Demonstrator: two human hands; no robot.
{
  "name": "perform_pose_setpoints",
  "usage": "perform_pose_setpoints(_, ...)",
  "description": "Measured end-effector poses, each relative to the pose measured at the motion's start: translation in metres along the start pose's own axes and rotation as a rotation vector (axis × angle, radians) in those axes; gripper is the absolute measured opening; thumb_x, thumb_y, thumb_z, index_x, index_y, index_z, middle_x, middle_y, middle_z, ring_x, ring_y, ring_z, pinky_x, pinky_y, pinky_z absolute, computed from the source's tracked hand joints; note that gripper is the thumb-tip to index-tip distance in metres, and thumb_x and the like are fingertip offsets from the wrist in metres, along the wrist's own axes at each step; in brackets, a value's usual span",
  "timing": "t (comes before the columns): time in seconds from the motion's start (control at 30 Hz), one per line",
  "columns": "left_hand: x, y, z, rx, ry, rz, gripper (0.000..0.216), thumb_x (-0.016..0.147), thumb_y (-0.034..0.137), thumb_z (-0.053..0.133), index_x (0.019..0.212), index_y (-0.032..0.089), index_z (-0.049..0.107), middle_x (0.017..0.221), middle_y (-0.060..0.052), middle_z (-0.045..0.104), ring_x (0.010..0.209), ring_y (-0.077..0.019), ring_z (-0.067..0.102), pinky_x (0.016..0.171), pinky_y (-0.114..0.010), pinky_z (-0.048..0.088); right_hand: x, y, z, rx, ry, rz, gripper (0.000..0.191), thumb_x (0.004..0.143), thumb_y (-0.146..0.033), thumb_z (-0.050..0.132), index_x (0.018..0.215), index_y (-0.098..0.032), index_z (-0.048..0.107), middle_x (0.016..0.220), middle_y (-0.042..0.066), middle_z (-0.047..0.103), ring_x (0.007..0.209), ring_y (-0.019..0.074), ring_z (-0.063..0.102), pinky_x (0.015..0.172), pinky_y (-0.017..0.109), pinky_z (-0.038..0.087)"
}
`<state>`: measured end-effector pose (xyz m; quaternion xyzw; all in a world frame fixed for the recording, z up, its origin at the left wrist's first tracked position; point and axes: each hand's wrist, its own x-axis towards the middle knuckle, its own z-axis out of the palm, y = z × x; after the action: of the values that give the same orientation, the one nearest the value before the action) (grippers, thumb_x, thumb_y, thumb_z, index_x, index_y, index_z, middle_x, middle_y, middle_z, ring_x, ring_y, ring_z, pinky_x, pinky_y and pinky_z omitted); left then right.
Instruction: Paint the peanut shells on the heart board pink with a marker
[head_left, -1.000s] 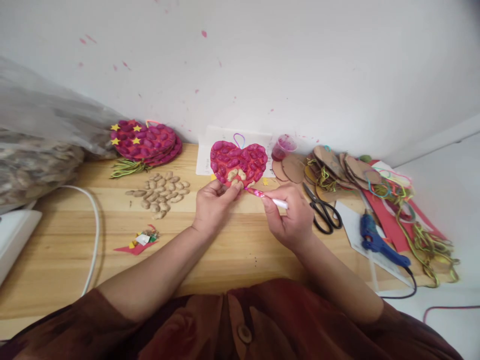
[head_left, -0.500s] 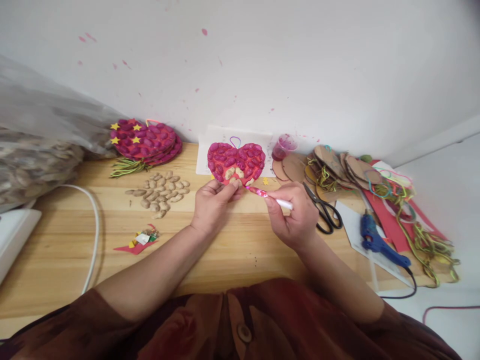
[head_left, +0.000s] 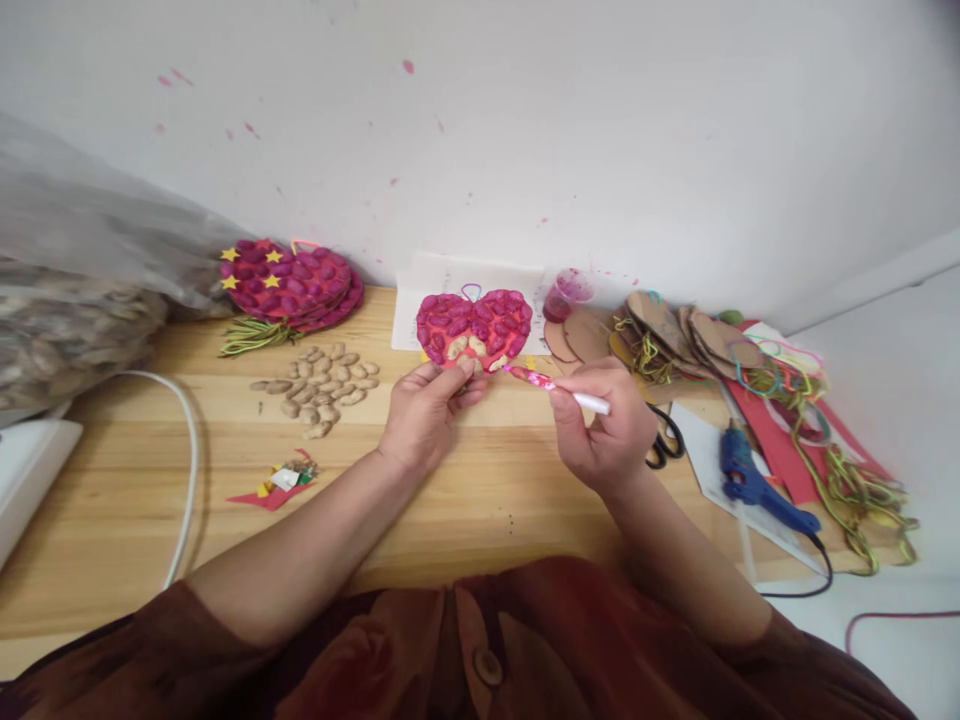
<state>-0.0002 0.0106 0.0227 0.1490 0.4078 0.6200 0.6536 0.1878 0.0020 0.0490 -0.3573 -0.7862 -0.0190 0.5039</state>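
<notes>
My left hand (head_left: 424,410) pinches the lower tip of a heart-shaped craft piece (head_left: 474,326) covered in magenta-painted peanut shells, with a few unpainted shells near its bottom. The heart lies tilted back over a white paper sheet (head_left: 435,275). My right hand (head_left: 604,425) grips a thin white-handled brush (head_left: 559,387) whose pink-stained tip points at the heart's lower right edge. A small cup of pink paint (head_left: 566,293) stands just beyond the brush.
Loose peanuts (head_left: 322,385) lie left of my hands, a stack of finished hearts (head_left: 292,280) behind them. Black scissors (head_left: 664,435), a blue glue gun (head_left: 757,485), cardboard cut-outs (head_left: 675,325) and coloured strings sit on the right. A plastic bag (head_left: 67,300) fills the far left.
The heart has tipped back and lowered toward the table. My right hand has drawn the brush slightly right, away from the heart's edge.
</notes>
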Motion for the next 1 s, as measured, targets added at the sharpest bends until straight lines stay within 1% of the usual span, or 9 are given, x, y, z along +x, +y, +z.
perform_pose_setpoints(0.17,0.0002,0.0007,0.0008,-0.030,-0.005,-0.053,0.026,0.061,0.022,0.093,0.075,0.010,0.074,0.071,-0.003,0.072,0.063,-0.0109,0.068,0.061,-0.020,0.056,-0.0009,-0.0002,0.0000,0.071,-0.004,0.017,0.017,0.089,-0.015,0.066,0.103,-0.024,0.064,0.084,0.003,0.070,0.080,0.0195,0.067,0.068,0.036,0.055)
perform_pose_setpoints(0.33,0.0008,0.0020,0.0002,-0.043,-0.013,-0.098,0.021,0.066,0.019,0.090,0.073,0.011,0.073,0.069,-0.003,0.070,0.061,-0.0104,0.067,0.060,-0.019,0.057,-0.0007,0.0012,-0.0011,0.071,0.002,0.018,0.018,0.087,-0.014,0.066,0.103,-0.023,0.065,0.085,0.003,0.070,0.080,0.0196,0.067,0.070,0.037,0.055)
perform_pose_setpoints(0.5,0.0008,0.0027,0.0005,-0.044,-0.018,-0.104,0.018,0.069,0.019,0.088,0.073,0.012,0.072,0.069,-0.003,0.070,0.061,-0.0098,0.066,0.060,-0.018,0.056,-0.0004,0.0013,-0.0019,0.026,0.028,-0.024,0.018,0.088,-0.016,0.066,0.103,-0.025,0.064,0.082,0.002,0.070,0.079,0.0204,0.067,0.067,0.037,0.055)
perform_pose_setpoints(0.73,0.0005,0.0023,-0.0001,-0.054,-0.015,-0.113,0.017,0.070,0.018,0.087,0.075,0.010,0.072,0.070,-0.003,0.070,0.062,-0.0099,0.067,0.061,-0.018,0.057,0.0012,-0.0026,-0.0010,-0.007,-0.003,-0.061,0.020,0.086,-0.014,0.068,0.104,-0.024,0.064,0.081,0.002,0.072,0.078,0.0196,0.066,0.068,0.035,0.055)
perform_pose_setpoints(0.87,-0.0001,0.0018,-0.0008,-0.045,-0.029,-0.100,0.018,0.070,0.019,0.087,0.075,0.011,0.072,0.070,-0.003,0.070,0.063,-0.0100,0.067,0.061,-0.018,0.056,0.0012,-0.0033,-0.0018,-0.061,0.029,-0.088,0.021,0.086,-0.015,0.069,0.104,-0.025,0.063,0.080,0.001,0.072,0.075,0.0195,0.066,0.068,0.035,0.054)
perform_pose_setpoints(1.0,0.0009,0.0008,-0.0013,-0.049,-0.021,-0.098,0.019,0.069,0.020,0.088,0.077,0.011,0.073,0.071,-0.003,0.071,0.063,-0.0101,0.067,0.061,-0.018,0.057,-0.0007,-0.0042,-0.0008,-0.038,0.045,-0.077,0.022,0.086,-0.016,0.068,0.106,-0.025,0.064,0.081,0.002,0.072,0.075,0.0202,0.066,0.067,0.036,0.055)
